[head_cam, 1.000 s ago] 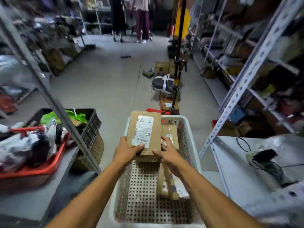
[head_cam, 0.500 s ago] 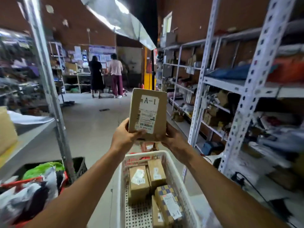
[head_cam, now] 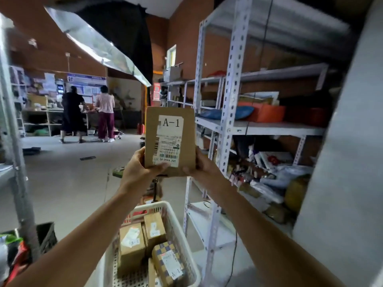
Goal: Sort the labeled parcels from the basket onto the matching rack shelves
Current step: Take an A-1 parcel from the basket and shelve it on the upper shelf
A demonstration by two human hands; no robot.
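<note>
I hold a flat brown cardboard parcel (head_cam: pixel 170 139) upright at chest height, its white label reading "A-1". My left hand (head_cam: pixel 137 168) grips its lower left corner, thumb across the front. My right hand (head_cam: pixel 202 163) grips the lower right corner. Below, the white perforated basket (head_cam: pixel 182 230) holds several more labeled parcels (head_cam: pixel 132 243), one with a checkered pattern (head_cam: pixel 167 259). The grey metal rack (head_cam: pixel 228 100) stands to the right, its shelves loaded with bags and boxes.
Another rack post (head_cam: pixel 14 141) rises at the left, with a black crate (head_cam: pixel 47 235) at its foot. Two people (head_cam: pixel 89 112) stand far back at a counter. A large reflective umbrella (head_cam: pixel 107 38) hangs overhead. The concrete aisle floor (head_cam: pixel 62 179) stretches ahead.
Both hands have lifted the A-1 parcel out of the basket to chest height, and my view has tilted up from the basket toward the racks.
</note>
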